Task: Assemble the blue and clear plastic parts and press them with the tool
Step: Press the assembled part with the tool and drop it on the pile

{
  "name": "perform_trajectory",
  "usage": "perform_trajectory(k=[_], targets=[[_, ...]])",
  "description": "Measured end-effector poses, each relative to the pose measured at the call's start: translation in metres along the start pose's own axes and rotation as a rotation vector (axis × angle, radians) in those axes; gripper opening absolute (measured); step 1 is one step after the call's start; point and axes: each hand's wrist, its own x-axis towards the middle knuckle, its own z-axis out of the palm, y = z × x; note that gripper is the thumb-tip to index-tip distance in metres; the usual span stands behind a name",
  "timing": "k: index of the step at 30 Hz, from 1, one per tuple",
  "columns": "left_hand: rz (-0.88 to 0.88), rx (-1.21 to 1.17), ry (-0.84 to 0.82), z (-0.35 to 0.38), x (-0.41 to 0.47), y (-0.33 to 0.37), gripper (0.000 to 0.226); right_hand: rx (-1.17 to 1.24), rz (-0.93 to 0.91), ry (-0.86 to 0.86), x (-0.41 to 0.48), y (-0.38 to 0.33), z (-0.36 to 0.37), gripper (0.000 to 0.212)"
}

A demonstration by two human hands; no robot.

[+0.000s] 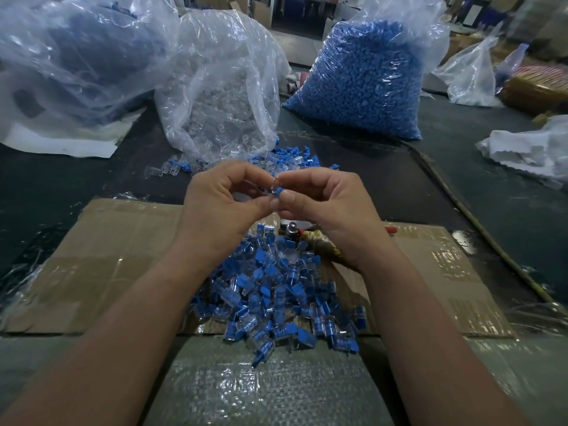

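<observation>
L hand (221, 204) pinches clear part (271, 188), R hand (327, 204) pinches blue part (280, 192); pile (276, 296) at 6 o'clock, R hand half-hides tool (319, 242).

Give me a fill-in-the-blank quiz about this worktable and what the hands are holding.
1. The left hand pinches a clear part; the right hand pinches a small part coloured ____.
2. The bag of blue pieces stands to the ____ of the bag of clear pieces.
3. The pile of assembled pieces lies on a flattened ____ sheet.
Missing words: blue; right; cardboard.
</observation>
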Motion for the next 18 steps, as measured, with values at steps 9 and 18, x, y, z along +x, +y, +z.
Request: perform_trajectory(k=[9, 18], targets=[[-0.041, -0.095, -0.026, 0.0001, 0.0007, 0.0003, 0.019, 0.037, -0.022, 0.021, 0.0007, 0.0009, 0.0019, 0.016], [-0.153, -0.179, -0.096, -0.0029, 0.0029, 0.0024, 0.029, -0.095, -0.028, 0.023, 0.0, 0.0012, -0.003, 0.015]])
